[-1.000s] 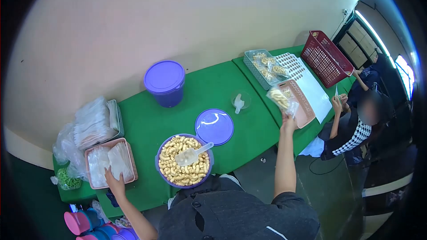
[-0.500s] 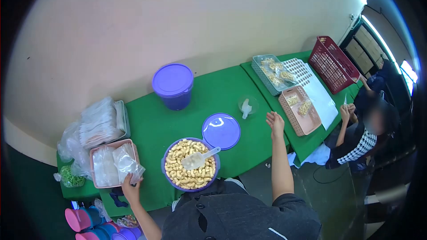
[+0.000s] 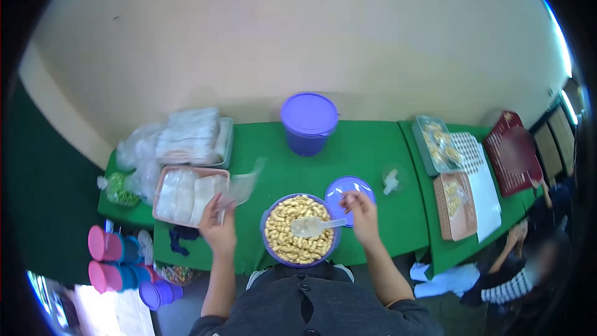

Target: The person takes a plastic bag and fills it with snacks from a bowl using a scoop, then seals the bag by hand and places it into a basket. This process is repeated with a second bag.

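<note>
My left hand (image 3: 219, 227) pinches a clear plastic bag (image 3: 244, 188), slightly blurred, beside the pink basket (image 3: 159, 211) of stacked clear bags (image 3: 177, 196). My right hand (image 3: 362, 216) holds nothing; its fingers are loosely bent and apart, above the purple lid (image 3: 336, 190) and just right of the scoop's handle. The clear scoop (image 3: 308, 227) lies on the curly yellow snacks (image 3: 292, 247) that fill a purple tub (image 3: 266, 246) close to my body.
A lidded purple bucket (image 3: 308, 127) stands by the wall. Behind the pink basket, a tray (image 3: 227, 143) carries more bags. A small clear bowl (image 3: 398, 180) sits to the right. Farther right are baskets with packed snacks (image 3: 438, 146), a dark red basket (image 3: 507, 165) and another person (image 3: 522, 274).
My left hand has lifted a plastic bag out of the pink basket and moved right. My right hand has come in toward the scoop, its fingers more bent. The view has turned left.
</note>
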`<state>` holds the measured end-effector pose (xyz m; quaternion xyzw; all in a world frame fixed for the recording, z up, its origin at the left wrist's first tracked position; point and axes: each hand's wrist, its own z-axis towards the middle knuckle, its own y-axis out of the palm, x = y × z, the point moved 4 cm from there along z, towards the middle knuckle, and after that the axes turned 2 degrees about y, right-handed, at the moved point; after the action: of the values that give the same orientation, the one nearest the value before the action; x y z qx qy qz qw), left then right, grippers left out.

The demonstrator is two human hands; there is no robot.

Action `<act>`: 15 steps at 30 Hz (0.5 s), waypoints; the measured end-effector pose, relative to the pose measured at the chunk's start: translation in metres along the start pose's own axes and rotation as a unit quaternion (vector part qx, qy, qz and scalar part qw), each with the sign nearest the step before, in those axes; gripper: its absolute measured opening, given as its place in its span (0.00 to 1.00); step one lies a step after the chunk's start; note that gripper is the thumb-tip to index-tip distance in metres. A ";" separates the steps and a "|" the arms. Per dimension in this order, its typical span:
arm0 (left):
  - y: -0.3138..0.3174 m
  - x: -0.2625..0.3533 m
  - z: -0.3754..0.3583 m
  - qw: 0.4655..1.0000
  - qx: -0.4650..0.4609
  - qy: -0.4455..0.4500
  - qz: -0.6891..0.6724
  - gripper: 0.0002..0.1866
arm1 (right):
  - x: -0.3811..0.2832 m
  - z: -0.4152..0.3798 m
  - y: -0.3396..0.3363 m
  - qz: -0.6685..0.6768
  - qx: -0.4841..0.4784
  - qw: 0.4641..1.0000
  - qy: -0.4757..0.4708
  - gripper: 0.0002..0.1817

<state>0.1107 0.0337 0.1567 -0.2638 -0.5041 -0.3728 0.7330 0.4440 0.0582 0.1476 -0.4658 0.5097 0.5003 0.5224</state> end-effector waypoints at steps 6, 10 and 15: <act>0.036 0.034 0.008 0.974 -0.074 -0.094 -0.195 0.32 | -0.036 -0.037 0.074 0.012 -0.170 0.985 -0.003 0.11; 0.048 0.048 -0.020 0.984 -0.142 -0.006 -0.105 0.29 | -0.042 -0.040 0.078 0.104 -0.191 0.976 0.012 0.16; 0.064 0.054 -0.045 0.961 -0.237 0.121 -0.077 0.14 | -0.051 -0.043 0.089 0.135 -0.196 0.970 -0.054 0.20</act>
<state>0.1987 0.0219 0.1907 -0.3431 -0.3273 -0.5661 0.6743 0.3532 0.0190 0.1982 -0.4586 0.4311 0.6804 0.3755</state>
